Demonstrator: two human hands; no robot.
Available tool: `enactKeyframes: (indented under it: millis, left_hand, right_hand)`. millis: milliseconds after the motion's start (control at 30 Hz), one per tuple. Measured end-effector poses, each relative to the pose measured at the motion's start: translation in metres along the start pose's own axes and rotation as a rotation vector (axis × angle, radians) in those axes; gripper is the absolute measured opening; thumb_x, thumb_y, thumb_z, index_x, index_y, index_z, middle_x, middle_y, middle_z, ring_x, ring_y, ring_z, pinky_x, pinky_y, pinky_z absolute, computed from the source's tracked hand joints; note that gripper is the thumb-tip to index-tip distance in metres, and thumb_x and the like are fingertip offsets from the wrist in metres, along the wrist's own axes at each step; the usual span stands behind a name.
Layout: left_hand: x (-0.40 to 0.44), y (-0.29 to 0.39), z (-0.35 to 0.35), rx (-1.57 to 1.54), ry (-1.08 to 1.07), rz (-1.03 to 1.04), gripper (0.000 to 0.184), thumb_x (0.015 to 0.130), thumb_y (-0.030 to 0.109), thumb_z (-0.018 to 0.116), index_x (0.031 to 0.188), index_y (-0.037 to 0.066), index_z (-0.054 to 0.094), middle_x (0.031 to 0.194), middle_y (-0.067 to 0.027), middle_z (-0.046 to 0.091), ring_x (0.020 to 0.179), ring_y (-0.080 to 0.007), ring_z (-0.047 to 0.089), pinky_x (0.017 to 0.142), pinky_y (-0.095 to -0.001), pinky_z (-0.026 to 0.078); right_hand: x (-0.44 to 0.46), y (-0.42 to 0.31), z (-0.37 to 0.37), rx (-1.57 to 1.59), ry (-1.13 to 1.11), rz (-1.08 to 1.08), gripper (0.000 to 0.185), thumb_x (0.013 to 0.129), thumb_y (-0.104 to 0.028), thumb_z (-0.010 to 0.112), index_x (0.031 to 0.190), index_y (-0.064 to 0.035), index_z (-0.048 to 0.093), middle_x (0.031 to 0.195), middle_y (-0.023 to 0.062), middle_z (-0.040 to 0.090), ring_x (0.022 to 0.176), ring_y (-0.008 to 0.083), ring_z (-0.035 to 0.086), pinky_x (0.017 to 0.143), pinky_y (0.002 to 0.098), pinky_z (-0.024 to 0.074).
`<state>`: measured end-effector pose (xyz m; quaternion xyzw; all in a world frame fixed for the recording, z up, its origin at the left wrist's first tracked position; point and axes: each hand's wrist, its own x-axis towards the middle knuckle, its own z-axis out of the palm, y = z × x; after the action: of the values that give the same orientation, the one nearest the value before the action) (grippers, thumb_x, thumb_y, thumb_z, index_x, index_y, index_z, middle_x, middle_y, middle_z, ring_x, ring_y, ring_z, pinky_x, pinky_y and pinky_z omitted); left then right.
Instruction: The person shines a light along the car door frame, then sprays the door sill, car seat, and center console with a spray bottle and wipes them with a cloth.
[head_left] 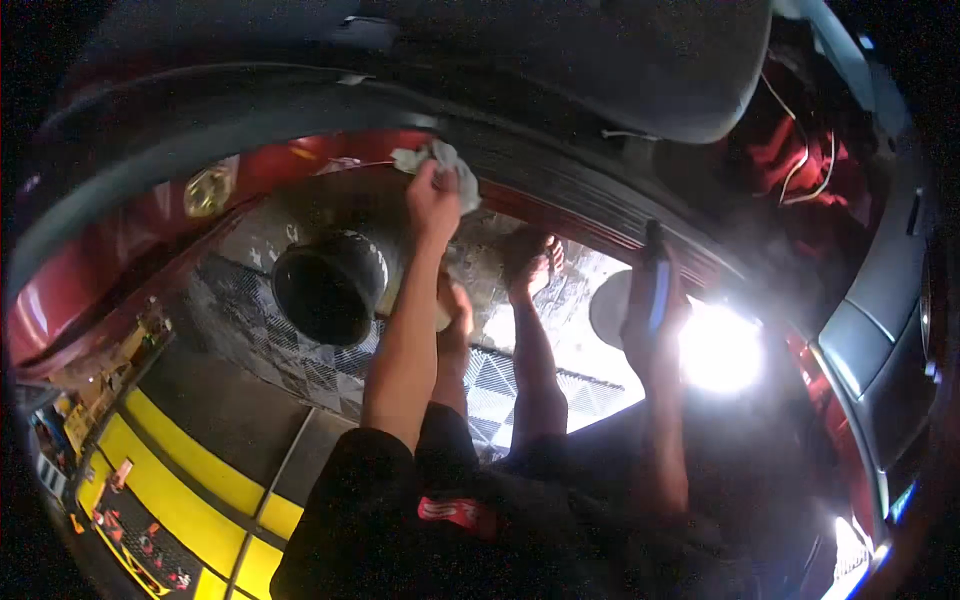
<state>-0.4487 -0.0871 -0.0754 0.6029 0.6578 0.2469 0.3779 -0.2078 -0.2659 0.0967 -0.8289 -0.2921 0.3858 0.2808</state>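
My left hand (435,200) is closed around a crumpled light-grey cloth (460,183). It presses or rests at the edge of the red car door sill (520,208). On the right side, my right hand (648,345) is in shadow and closed on a dark upright tool with a blue stripe (659,290). The tool's top end is near the black ridged sill trim (600,205); its kind is hard to make out. Between my arms, my bare legs (540,370) reach down to the floor.
A black bucket (325,290) stands left of my left forearm on a grey floor of patterned tiles (490,385). A bright lamp (720,345) glares at right amid haze. The dark car seat (650,70) is above, with yellow and grey flooring (190,455) at lower left.
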Motion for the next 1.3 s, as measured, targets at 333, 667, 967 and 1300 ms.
enactKeyframes:
  millis: [333, 667, 967, 1300]
  left_hand:
    - [-0.093, -0.059, -0.029, -1.2, -0.24, -0.666, 0.034, 0.09, 0.013, 0.061, 0.123, 0.006, 0.058, 0.114, -0.0055, 0.064, 0.099, -0.0204, 0.061, 0.092, -0.0334, 0.048]
    - [-0.127, -0.081, 0.032, -0.959, -0.601, -0.632, 0.032, 0.091, 0.015, 0.058, 0.121, 0.006, 0.055, 0.114, -0.0051, 0.061, 0.096, -0.0147, 0.057, 0.082, -0.0284, 0.046]
    - [-0.146, -0.011, 0.079, -1.231, -0.454, -0.705, 0.05, 0.093, 0.024, 0.06, 0.137, 0.006, 0.044, 0.125, -0.0034, 0.056, 0.108, -0.0138, 0.055, 0.087, -0.0296, 0.046]
    - [-0.106, -0.04, 0.095, -1.24, -0.099, -0.882, 0.046, 0.096, 0.022, 0.057, 0.137, 0.007, 0.043, 0.125, -0.0006, 0.054, 0.105, -0.0115, 0.055, 0.089, -0.0266, 0.045]
  right_hand:
    - [0.066, -0.085, 0.122, -0.349, -0.012, -0.448, 0.038, 0.086, -0.01, 0.061, 0.12, 0.0008, 0.047, 0.077, 0.0271, 0.062, 0.07, 0.0441, 0.063, 0.057, 0.0479, 0.0505]
    - [0.096, -0.131, 0.169, -0.525, -0.187, -0.353, 0.05, 0.073, -0.012, 0.069, 0.113, 0.0041, 0.043, 0.086, 0.0273, 0.064, 0.07, 0.0438, 0.064, 0.06, 0.0492, 0.0518]
    - [0.088, -0.129, 0.168, -0.457, 0.016, -0.627, 0.032, 0.088, -0.02, 0.061, 0.11, 0.0013, 0.051, 0.071, 0.0274, 0.062, 0.066, 0.0449, 0.063, 0.057, 0.0512, 0.0495]
    - [0.111, -0.182, 0.154, -0.254, -0.061, -0.769, 0.036, 0.087, -0.026, 0.064, 0.108, 0.0009, 0.054, 0.071, 0.0253, 0.062, 0.067, 0.0449, 0.062, 0.056, 0.0473, 0.049]
